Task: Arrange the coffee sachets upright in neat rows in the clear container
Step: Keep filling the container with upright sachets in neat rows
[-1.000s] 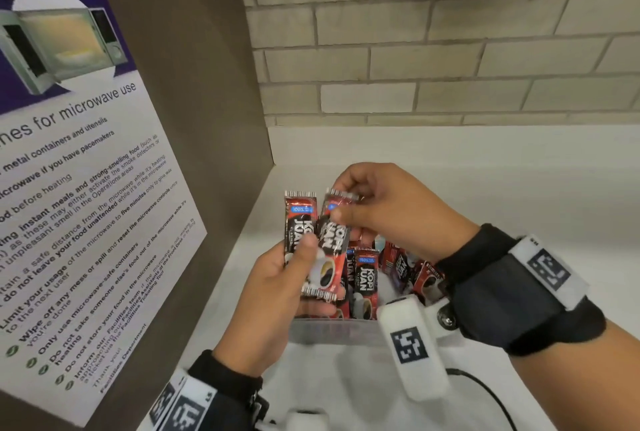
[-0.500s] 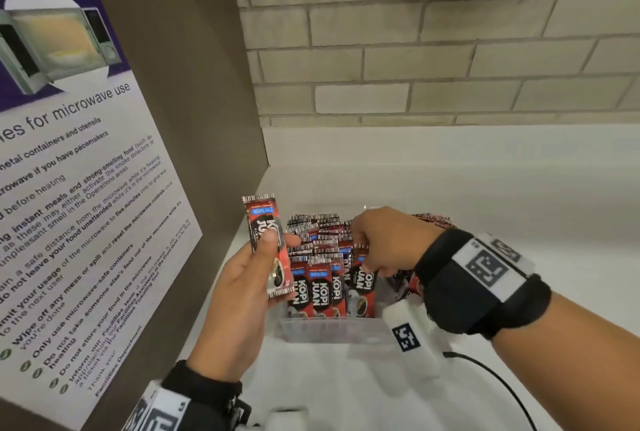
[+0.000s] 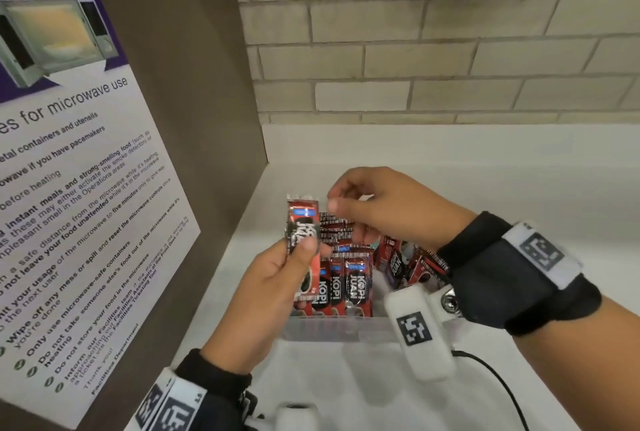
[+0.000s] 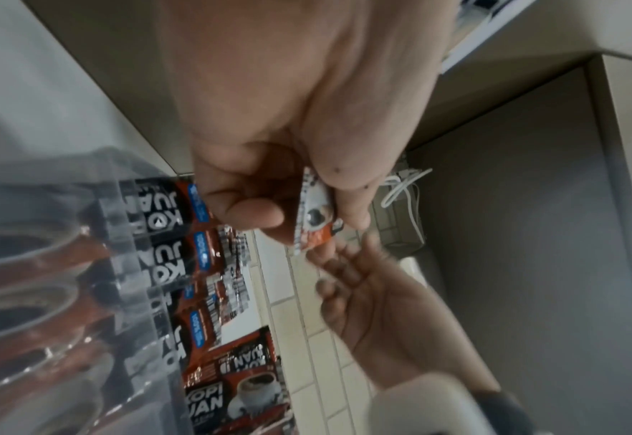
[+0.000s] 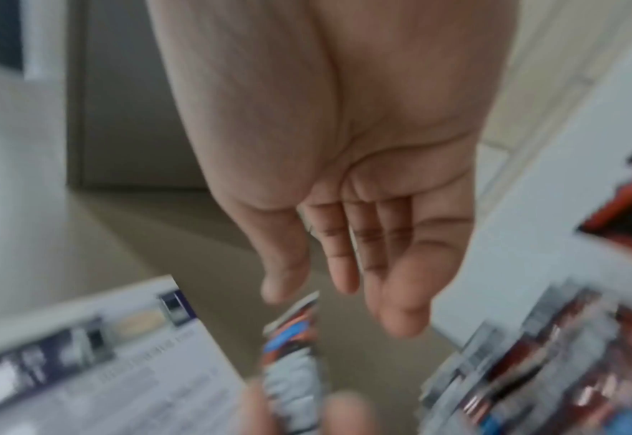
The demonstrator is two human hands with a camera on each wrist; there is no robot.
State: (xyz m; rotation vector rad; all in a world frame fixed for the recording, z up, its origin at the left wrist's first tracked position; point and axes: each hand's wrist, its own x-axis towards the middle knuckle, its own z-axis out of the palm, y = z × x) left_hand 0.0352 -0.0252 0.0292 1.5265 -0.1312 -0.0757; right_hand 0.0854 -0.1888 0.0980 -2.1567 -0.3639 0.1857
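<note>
My left hand [image 3: 299,250] pinches one red Kopi Juan sachet [image 3: 303,223] upright, just left of the clear container [image 3: 346,328]. In the left wrist view its thumb and fingers [image 4: 255,212] clamp the sachet [image 4: 316,217]. My right hand [image 3: 346,202] hovers over the container beside the sachet's top, fingers loosely extended and empty; the right wrist view shows its bare palm [image 5: 363,235] with the sachet [image 5: 292,332] blurred beyond. Upright sachets [image 3: 346,278] fill the container's left and back in rows. Several loose sachets [image 3: 398,261] lean at its right.
A brown side panel with a microwave-use poster [image 3: 86,188] stands close on the left. A brick wall [image 3: 415,50] rises behind the white counter [image 3: 485,171]. A black cable [image 3: 491,371] trails across the counter in front of the container.
A second ago each hand held a sachet. The right hand dipped into the container, left its sachet there, and has risen empty toward the sachet in the left hand.
</note>
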